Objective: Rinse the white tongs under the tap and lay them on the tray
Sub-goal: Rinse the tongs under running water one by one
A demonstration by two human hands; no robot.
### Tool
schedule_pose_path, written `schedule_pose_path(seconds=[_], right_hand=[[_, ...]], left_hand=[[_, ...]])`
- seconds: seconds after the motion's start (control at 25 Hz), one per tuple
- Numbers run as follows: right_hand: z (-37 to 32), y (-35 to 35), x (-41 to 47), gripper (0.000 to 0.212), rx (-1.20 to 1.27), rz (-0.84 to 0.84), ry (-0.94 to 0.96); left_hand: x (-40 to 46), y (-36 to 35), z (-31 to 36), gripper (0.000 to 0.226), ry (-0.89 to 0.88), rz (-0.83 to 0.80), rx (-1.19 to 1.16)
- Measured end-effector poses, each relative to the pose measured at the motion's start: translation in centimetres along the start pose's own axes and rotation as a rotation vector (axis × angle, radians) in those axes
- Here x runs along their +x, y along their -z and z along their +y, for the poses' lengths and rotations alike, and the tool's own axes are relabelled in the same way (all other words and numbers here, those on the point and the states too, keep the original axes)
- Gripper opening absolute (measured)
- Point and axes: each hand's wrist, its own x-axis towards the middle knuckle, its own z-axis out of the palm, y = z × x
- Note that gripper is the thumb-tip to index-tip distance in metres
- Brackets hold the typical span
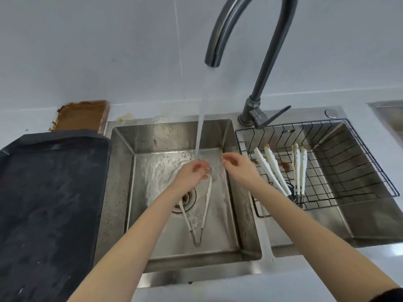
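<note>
Head view gives us the steel sink as our landmark, and we place everything by it. Our left hand is over the middle of the sink's left basin, right under the stream of water falling from the tap. Its fingers are curled round the tips of the white tongs, pinching them near the top of one arm. From that grip the tongs hang down toward the front of the basin, their two white arms spread apart and meeting at a metal hinge near the basin's front wall, above the drain.

Our right hand is just beside the left, at the right edge of the same basin and close to the stream. Its fingers are loosely curled and we see nothing in them; whether they touch the tongs we cannot tell.

Left of the sink, touching its rim, lies the dark tray, with nothing on it that we can make out. Behind the tray, against the wall, sits a brown rusty pan. In the sink's right basin a black wire basket holds two more pairs of white tongs, stained brown at their tips.
</note>
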Motion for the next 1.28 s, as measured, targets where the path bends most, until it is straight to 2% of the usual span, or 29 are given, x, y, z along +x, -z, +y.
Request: schedule_pose_path(seconds=[0.2, 0.4, 0.64, 0.76, 0.88, 0.96, 1.04, 1.2, 1.28], right_hand=[[1.1, 5.9, 0.3, 0.033, 0.001, 0.137, 0.073], [4.8, 11.6, 1.3, 0.032, -0.078, 0.183, 0.013], [9.9, 15.7, 2.6, 0.034, -0.257, 0.128, -0.074], [12.2, 16.2, 3.5, 0.034, -0.329, 0.048, -0.149], [14.0, 15.9, 4.5, 0.032, -0.378, -0.034, -0.193], [15.0, 15.4, 5.2, 0.024, -0.412, -0.051, -0.202], [15.3, 14.9, 5.7, 0.023, -0.415, -0.032, -0.215], [15.8, 14.3, 6.1, 0.04, -0.425, 0.0, -0.196], [15.8, 14.2, 6.1, 0.042, -0.462, 0.002, -0.181]], left_hand=[[-0.1, -3.1, 4.9, 0.031, -0.133, 0.065, 0.012], [-0.3, -7.7, 7.9, 0.032, -0.163, 0.048, 0.004], [1.4, -14.0, 8.7, 0.039, -0.055, -0.036, 0.23], [2.2, -16.7, 8.4, 0.042, 0.015, -0.057, 0.277], [2.6, -17.8, 7.3, 0.04, -0.049, 0.171, 0.35], [2.6, -17.7, 6.4, 0.044, -0.12, 0.361, 0.495], [2.9, -17.3, 5.6, 0.049, -0.15, 0.477, 0.635], [3.7, -16.9, 4.4, 0.057, -0.061, 0.474, 0.688], [3.9, -16.8, 3.8, 0.059, -0.031, 0.443, 0.681]])
